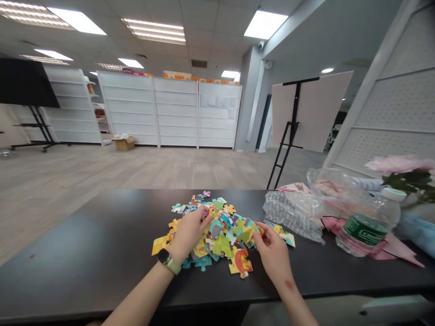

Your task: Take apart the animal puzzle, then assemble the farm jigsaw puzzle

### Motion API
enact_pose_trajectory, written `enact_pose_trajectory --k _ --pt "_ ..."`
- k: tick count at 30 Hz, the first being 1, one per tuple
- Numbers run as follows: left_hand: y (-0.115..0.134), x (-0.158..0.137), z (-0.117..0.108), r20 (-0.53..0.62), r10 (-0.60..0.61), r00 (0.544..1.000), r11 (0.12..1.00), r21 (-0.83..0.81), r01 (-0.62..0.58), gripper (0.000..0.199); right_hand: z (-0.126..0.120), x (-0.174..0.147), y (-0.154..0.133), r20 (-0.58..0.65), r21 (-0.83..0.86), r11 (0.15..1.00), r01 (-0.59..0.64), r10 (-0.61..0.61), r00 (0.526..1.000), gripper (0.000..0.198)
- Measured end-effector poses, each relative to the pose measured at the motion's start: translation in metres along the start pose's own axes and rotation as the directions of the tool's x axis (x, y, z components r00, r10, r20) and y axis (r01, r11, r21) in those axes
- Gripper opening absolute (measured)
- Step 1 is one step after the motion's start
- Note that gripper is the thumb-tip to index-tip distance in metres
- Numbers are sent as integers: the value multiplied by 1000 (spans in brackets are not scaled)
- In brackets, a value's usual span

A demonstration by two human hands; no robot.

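Observation:
A loose heap of colourful jigsaw puzzle pieces (221, 244) lies on the dark table in front of me. My left hand (188, 232), with a green-banded watch (169, 261) at the wrist, reaches over the heap's left part. Its thumb and forefinger are apart, touching the pieces; the other fingers are hidden. At the right side of the heap, my right hand (273, 251) pinches the edge of a puzzle piece (253, 227) between thumb and fingers. A yellow piece with a red-orange figure (242, 261) lies at the near edge, between my hands.
On the table's right stand a green-labelled plastic bottle (369, 228), bubble wrap (294, 213) and a pink flower (399, 164). The dark tabletop (84, 253) extends leftward. Beyond it are a black easel stand (288, 131), white shelves (176, 113) and a cardboard box (124, 143).

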State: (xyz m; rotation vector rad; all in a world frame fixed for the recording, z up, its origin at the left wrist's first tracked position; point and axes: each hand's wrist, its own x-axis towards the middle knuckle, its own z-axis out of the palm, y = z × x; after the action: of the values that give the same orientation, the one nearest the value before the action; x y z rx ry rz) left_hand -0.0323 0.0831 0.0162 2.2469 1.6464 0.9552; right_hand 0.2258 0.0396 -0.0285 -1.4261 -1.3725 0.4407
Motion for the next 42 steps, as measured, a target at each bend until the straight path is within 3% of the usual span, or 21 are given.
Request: enact_pose_trajectory --k 3,5,7,10,12,15,17,19,22,23,25,31,35,38,42 --pt "2 -5 -4 -131 59 990 991 124 -43 28 0 2 1 10 99 993 -69 68 998 44" --pt "6 -11 -8 -147 168 975 982 116 -152 36 2 3 0 9 157 983 -95 94 995 46" --pt "13 -20 -10 -22 309 951 949 63 -308 45 2 4 1 -24 195 977 -89 95 995 46" --pt "20 -32 -10 199 457 867 884 4 -467 50 -3 9 5 -118 147 988 -49 67 991 47" --pt "23 -37 -9 260 469 844 873 10 -488 38 -9 13 8 -179 20 1000 -3 7 984 51" --pt "25 -38 -10 263 454 851 883 -9 -468 20 -16 15 4 -223 -253 951 177 -235 946 48" --pt "26 -37 -10 223 440 870 897 -66 -437 16 -16 10 -3 -134 -345 878 332 -396 908 37" --pt "28 -36 -10 169 419 892 907 -137 -399 16 -12 1 -12 89 -308 826 472 -469 879 27" --pt "31 -33 -7 108 366 924 911 -243 -332 17 -4 -12 -23 431 -204 790 578 -457 778 32" --pt "31 -32 -5 99 346 933 911 -271 -309 18 -2 -14 -25 481 -192 793 579 -438 760 37" --pt "32 -31 -2 95 305 948 915 -306 -264 22 1 -14 -24 495 -190 816 546 -400 771 41" --pt "38 -28 -4 136 273 953 902 -381 -204 23 3 -8 -10 398 -195 873 447 -346 849 27" --pt "35 -25 -6 87 209 974 870 -472 -144 24 1 -7 -7 229 -217 879 425 -378 897 27" --pt "22 -21 0 20 125 992 943 -314 -112 31 -3 -6 -4 27 -242 906 346 -351 936 32" --pt "4 -16 -5 -67 126 990 983 -128 -134 25 -10 -3 0 -175 -123 984 130 -150 973 41"
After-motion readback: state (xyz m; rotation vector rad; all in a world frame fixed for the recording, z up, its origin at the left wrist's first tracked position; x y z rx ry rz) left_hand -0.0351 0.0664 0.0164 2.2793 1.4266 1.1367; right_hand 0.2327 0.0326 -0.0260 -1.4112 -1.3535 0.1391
